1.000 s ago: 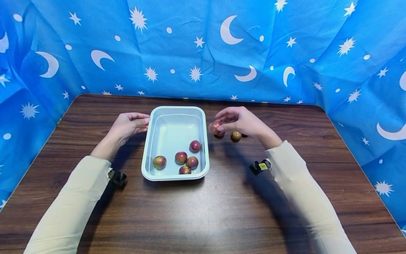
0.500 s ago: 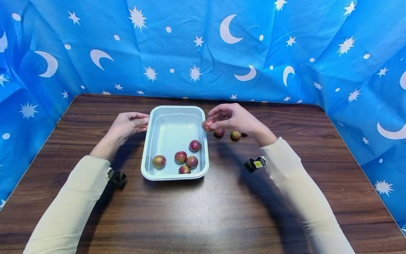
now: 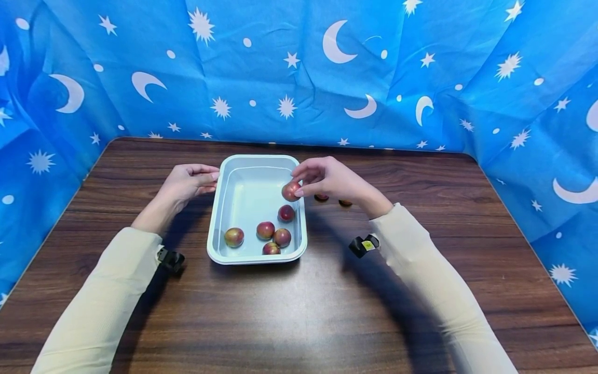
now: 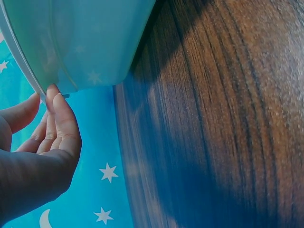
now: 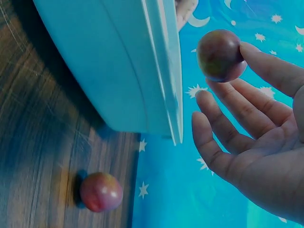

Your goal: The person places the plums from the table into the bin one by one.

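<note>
A pale rectangular plastic container (image 3: 241,195) stands on the table, with several red-and-green plums (image 3: 234,237) mostly in its near half. At its far left edge, my left hand (image 3: 187,184) pinches the rim between thumb and fingers; the left wrist view shows this grip (image 4: 52,128) from outside. My right hand (image 3: 333,179) pinches a reddish plum (image 3: 290,191) over the container's right rim. In the right wrist view that plum (image 5: 220,54) sits between thumb and fingertips, above the rim. Two plums, one a reddish plum (image 3: 321,198), lie on the table, partly hidden by the right hand.
The dark wood-grain table (image 3: 261,317) extends around the container. Behind it hangs a blue cloth (image 3: 271,67) printed with white moons and stars. A black wrist camera (image 3: 172,261) is strapped to the left wrist, another camera (image 3: 362,245) to the right.
My right hand has carried the plum leftward from the table on the right to over the container's right rim. The left hand stays at the left rim.
</note>
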Tool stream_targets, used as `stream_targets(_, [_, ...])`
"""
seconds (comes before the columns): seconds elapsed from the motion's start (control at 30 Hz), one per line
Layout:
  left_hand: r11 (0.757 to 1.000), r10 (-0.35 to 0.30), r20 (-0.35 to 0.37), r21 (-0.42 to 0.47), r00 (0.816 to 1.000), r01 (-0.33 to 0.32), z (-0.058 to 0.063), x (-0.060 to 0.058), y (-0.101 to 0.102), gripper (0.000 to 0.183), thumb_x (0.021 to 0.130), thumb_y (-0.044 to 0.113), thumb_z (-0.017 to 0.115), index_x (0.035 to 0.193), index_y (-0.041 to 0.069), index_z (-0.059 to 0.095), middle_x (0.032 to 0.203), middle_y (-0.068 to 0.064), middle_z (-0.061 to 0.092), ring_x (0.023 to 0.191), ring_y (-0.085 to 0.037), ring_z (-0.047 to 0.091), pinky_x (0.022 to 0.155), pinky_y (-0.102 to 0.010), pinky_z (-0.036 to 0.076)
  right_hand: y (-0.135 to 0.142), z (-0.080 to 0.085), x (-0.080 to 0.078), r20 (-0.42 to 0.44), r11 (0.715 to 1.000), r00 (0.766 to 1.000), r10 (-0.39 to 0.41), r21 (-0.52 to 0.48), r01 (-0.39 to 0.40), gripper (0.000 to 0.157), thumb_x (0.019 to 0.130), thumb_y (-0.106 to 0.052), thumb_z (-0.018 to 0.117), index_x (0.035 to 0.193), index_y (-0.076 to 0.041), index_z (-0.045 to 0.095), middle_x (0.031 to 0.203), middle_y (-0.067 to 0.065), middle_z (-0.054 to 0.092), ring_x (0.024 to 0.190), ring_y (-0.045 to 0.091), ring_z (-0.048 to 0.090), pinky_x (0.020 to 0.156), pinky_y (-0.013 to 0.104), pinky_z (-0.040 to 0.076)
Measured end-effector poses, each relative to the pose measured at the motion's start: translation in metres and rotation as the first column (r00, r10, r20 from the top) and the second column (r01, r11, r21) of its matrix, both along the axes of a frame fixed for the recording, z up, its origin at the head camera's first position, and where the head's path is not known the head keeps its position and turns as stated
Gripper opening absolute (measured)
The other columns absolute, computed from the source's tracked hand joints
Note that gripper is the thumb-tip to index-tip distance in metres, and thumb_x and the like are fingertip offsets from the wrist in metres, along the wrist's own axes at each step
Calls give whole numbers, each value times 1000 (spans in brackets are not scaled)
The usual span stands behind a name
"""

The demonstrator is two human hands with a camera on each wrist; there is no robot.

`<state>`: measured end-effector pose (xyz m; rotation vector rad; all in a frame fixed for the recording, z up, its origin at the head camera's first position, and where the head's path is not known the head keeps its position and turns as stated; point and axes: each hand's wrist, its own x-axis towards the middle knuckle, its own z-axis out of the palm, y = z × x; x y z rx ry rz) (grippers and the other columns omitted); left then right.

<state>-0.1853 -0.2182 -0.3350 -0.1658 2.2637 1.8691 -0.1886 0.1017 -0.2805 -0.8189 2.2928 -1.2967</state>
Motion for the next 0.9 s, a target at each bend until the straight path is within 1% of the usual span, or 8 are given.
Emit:
stream_targets(0.13, [1000, -3, 1, -7, 1000, 3, 1, 0, 0, 35, 91, 11, 56, 118, -11, 49, 83, 2, 63, 70, -7, 62, 78, -29, 54, -6, -1, 2, -14, 999, 999, 32, -8, -32, 30, 81, -9, 71, 108, -3, 61, 95, 7, 66, 84, 19, 60, 67, 29, 52])
stream_targets(0.33, [1000, -6, 2, -11, 1000, 6, 2, 1, 0, 36, 91, 12, 56, 118, -11, 49, 84, 1, 62, 71, -7, 62, 79, -29, 54, -12, -6, 4, 14, 997, 998, 68, -30, -67, 30, 81, -10, 70, 109, -2, 60, 98, 6, 66, 85, 20, 59, 76, 31, 53])
stream_targets(0.47, [1000, -5, 2, -8, 1000, 5, 1, 1, 0, 35, 92, 11, 56, 118, -11, 49, 84, 2, 62, 70, -7, 62, 79, -29, 54, -14, -7, 5, -8, 996, 996, 90, -22, -90, 30, 82, -10, 69, 109, -1, 60, 100, 5, 65, 86, 19, 59, 80, 32, 51])
stream_targets(0.63, [1000, -1, -3, -6, 1000, 1, 1, 1, 0, 34, 92, 10, 56, 118, -11, 49, 83, 2, 63, 70, -7, 62, 79, -30, 54, -16, -7, 6, -29, 994, 994, 110, -22, -110, 30, 82, -8, 68, 110, 2, 59, 103, 8, 66, 86, 18, 60, 82, 35, 50])
stream_targets(0.77, [1000, 0, -2, -10, 1000, 0, 1, 0, 0, 34, 92, 11, 56, 117, -11, 49, 83, 2, 63, 70, -7, 62, 79, -30, 54, -15, -6, 7, -16, 995, 995, 95, -22, -95, 30, 82, -7, 68, 109, 0, 59, 102, 8, 66, 87, 18, 61, 81, 33, 51])
stream_targets(0.9, [1000, 1, 1, -14, 1000, -1, 1, 1, 0, 35, 91, 11, 56, 117, -11, 49, 83, 2, 63, 70, -7, 62, 78, -29, 54, -12, -4, 7, 22, 998, 998, 59, -33, -58, 32, 81, -6, 69, 110, 1, 59, 101, 7, 66, 88, 19, 60, 77, 30, 52])
